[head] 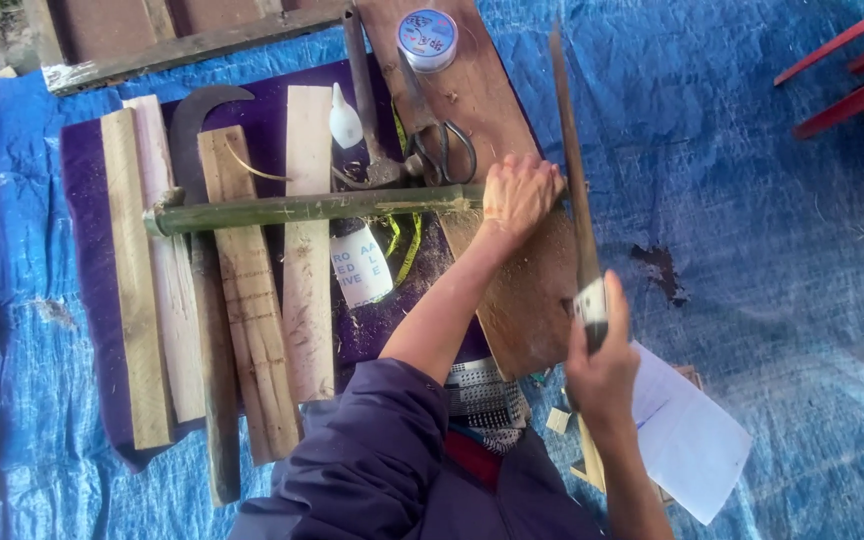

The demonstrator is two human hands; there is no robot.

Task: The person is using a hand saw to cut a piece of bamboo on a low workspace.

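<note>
**Left hand pins the bamboo, right hand raises the blade**

I see my left hand (520, 192) closed over one end of a green bamboo pole (312, 209), fingers wrapped around it and pressing it down. The pole lies crosswise, running out to the left over several pale wooden planks (252, 290) that rest side by side on a dark purple mat (87, 180). Its gripped end sits on a brown wooden board (517, 300), where sawdust and shavings are scattered.

My right hand (602, 365) is clenched around the handle of a long, narrow blade (570, 150). The blade points up and away from me, just to the right of my left hand; I cannot tell whether its edge touches the pole or passes just beside it.

Near the pole, beyond it, lie a pair of scissors (442, 145) and a round lidded container (427, 38) on the same board. A white squeeze bottle (352, 230) lies under the pole between the planks and the board, and a curved dark sickle blade (197, 110) rests at the far end of the planks. A white sheet of paper (692, 435) lies beside my right wrist. Everything sits on a blue tarpaulin (772, 250), with part of a red chair (852, 70) in the far right corner.
</note>
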